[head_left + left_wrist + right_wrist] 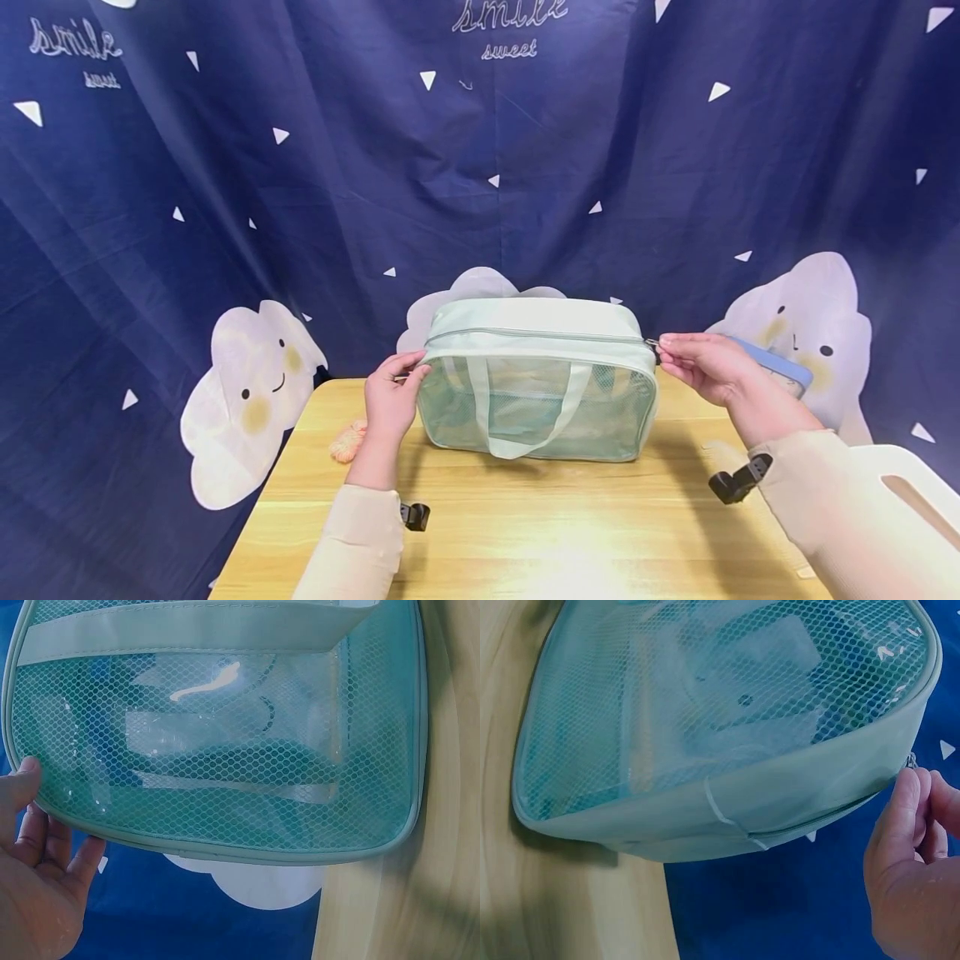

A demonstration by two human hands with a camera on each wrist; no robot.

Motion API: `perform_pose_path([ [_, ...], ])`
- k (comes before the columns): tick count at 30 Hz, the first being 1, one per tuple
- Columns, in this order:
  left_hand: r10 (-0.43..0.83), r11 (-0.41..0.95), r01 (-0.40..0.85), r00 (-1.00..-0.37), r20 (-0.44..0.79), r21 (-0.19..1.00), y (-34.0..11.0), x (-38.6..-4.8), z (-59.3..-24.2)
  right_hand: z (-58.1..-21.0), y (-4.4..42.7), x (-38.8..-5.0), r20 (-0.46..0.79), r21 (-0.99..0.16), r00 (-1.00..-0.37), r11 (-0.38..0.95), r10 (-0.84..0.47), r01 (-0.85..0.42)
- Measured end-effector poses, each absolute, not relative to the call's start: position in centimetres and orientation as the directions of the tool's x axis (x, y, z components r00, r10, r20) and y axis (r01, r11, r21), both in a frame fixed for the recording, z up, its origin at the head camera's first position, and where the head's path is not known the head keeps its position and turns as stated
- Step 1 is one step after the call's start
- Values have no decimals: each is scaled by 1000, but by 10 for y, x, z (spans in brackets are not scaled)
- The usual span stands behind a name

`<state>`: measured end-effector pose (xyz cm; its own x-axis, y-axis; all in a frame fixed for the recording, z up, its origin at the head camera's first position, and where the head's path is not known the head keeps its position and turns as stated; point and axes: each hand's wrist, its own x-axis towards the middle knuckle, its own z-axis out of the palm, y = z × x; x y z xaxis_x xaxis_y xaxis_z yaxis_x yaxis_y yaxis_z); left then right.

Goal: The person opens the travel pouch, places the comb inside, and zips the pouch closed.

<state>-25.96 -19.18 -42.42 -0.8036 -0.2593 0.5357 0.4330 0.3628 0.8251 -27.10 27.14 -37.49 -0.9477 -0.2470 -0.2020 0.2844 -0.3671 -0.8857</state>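
A mint-green toiletry bag (532,400) with a see-through mesh front stands upright on the wooden table, its strap handle (573,400) hanging down the front. The zipper line along the top looks closed in the head view. At the upper left corner, my left hand (393,396) pinches the bag's edge, thumb in front and fingers behind. My right hand (705,362) pinches the zipper pull (910,760) between thumb and finger at the bag's right end. In the left wrist view the mesh (225,765) shows a clear inner pocket.
Partly behind my left forearm lies an orange item (348,442). A blue object (776,364) shows behind my right wrist. At the right edge is a white slotted piece (900,467). A navy curtain (525,208) hangs behind the table (480,517).
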Motion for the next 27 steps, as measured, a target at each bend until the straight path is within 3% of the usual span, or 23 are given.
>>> perform_pose_path([
  [27,-271,322,451,-799,537,833,-185,-255,-427,-335,223,-283,-230,-919,-950,-273,-212,283],
])
